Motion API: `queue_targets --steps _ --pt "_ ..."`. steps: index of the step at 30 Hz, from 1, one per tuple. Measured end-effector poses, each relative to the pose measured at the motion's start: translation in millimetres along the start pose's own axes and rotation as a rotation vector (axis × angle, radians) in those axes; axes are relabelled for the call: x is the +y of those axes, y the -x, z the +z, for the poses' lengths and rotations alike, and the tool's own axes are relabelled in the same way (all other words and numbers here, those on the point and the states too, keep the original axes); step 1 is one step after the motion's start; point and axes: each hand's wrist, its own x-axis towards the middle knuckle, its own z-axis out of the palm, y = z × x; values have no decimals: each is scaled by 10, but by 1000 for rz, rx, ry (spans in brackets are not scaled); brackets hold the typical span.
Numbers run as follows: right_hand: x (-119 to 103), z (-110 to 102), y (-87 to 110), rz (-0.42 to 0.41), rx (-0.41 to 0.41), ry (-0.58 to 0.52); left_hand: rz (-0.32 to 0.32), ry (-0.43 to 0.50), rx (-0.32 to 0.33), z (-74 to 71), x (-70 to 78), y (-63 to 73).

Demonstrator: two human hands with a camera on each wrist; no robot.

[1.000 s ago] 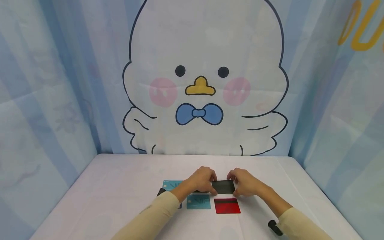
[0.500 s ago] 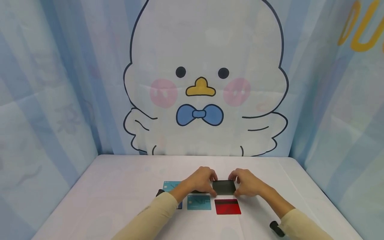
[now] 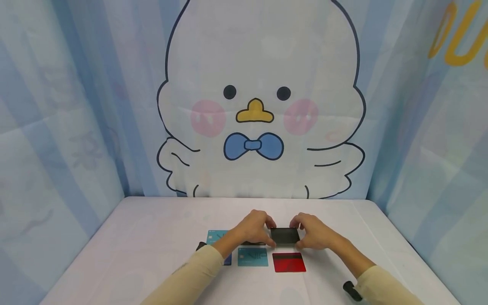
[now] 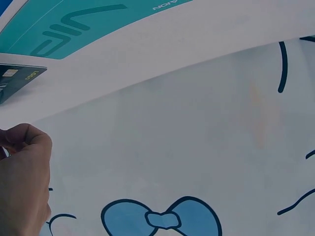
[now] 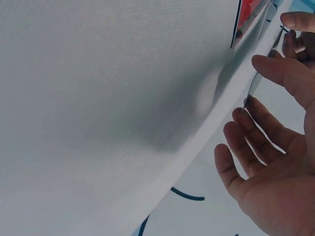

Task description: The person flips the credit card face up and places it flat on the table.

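A dark card (image 3: 284,236) spans the gap between both hands above the white table. My left hand (image 3: 256,226) grips its left end, fingers at the far corner and thumb at the near one. The right hand (image 3: 312,231) holds the opposite end the same way; its thumb and fingers spread along the card's edge in the right wrist view. Just nearer lies a red card (image 3: 289,263) with a black stripe. Beside that is a light blue VIP card (image 3: 253,257). Under the left wrist, another dark card (image 3: 253,243) is mostly hidden.
At the left of the group lie a second light blue card (image 3: 216,236) and a blue card (image 3: 228,259), both partly covered by the left arm. Behind the white table (image 3: 160,220) hangs a curtain (image 3: 259,178) printed with a cartoon bird.
The dark card and both hands have shifted slightly up in the head view, and the gap between that card and the red card has widened. The other cards stay put.
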Motion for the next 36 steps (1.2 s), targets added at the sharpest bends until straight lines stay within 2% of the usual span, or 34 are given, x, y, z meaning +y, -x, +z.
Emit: queue_targets --steps 10,29,36 --pt "-69 36 -8 -64 17 13 5 26 20 11 -6 14" --pt "-194 59 -47 -131 7 23 43 76 63 45 20 24" --pt "-212 45 -32 -130 11 19 51 93 73 42 4 25"
